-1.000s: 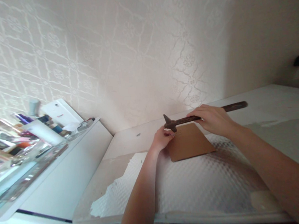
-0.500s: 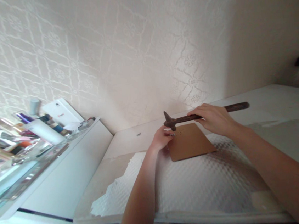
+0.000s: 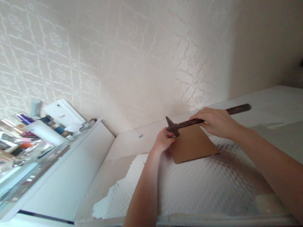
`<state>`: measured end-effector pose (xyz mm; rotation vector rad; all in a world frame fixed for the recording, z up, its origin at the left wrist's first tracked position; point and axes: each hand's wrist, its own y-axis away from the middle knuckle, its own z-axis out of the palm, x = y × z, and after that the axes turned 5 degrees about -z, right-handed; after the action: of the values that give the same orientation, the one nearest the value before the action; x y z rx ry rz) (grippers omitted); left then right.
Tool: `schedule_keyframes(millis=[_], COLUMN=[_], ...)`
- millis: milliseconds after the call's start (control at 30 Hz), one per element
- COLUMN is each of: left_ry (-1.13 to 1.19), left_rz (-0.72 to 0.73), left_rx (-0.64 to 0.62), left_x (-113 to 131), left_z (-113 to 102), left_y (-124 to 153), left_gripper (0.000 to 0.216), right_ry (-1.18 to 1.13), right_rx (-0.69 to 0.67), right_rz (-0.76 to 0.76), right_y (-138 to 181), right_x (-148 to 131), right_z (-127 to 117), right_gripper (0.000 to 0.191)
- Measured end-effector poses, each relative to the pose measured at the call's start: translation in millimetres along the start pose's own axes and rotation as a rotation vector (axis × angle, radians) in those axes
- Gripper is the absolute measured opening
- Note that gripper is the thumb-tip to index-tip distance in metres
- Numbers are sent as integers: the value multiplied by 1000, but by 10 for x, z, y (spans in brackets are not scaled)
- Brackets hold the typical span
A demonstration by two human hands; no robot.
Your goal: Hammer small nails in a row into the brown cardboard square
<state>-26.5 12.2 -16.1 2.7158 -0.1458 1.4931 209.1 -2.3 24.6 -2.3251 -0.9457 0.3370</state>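
Observation:
My right hand (image 3: 214,120) is wrapped round the wooden handle of a dark hammer (image 3: 183,124), held nearly level with its head to the left. The hammer head is down at the upper left part of a flat brown board (image 3: 194,147). Beside that corner, the fingers of my left hand (image 3: 165,140) are pinched together. The hammer head partly covers these fingertips, so what they hold cannot be made out. A few small dark marks show on the board near the head. The board lies on a white quilted sheet (image 3: 203,191).
The sheet, torn along its left edge, covers part of a worn white table (image 3: 278,111). A small metallic bit (image 3: 140,136) lies at the back left. On the left, a white cabinet (image 3: 66,180) carries many bottles and tubes and a white box (image 3: 64,113). A patterned wall rises behind.
The hammer head has come down slightly, from above the board onto its upper left part near my left fingertips. My left hand and the board have stayed in place.

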Motion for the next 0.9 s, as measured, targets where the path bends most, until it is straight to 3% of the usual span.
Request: schedule_keyframes(millis=[200, 467, 900], left_ry=[44, -53, 84], left_rz=[14, 18, -2], left_rx=[-49, 6, -65], left_x=[20, -19, -9], left_z=[0, -1, -4], left_y=[22, -15, 7], left_gripper=[44, 37, 45], right_ry=[39, 12, 60], right_rx=[49, 14, 54], right_rz=[-2, -28, 16], right_y=[-5, -9, 5], right_x=[2, -25, -2], right_z=[-17, -7, -34], right_gripper=[28, 32, 26])
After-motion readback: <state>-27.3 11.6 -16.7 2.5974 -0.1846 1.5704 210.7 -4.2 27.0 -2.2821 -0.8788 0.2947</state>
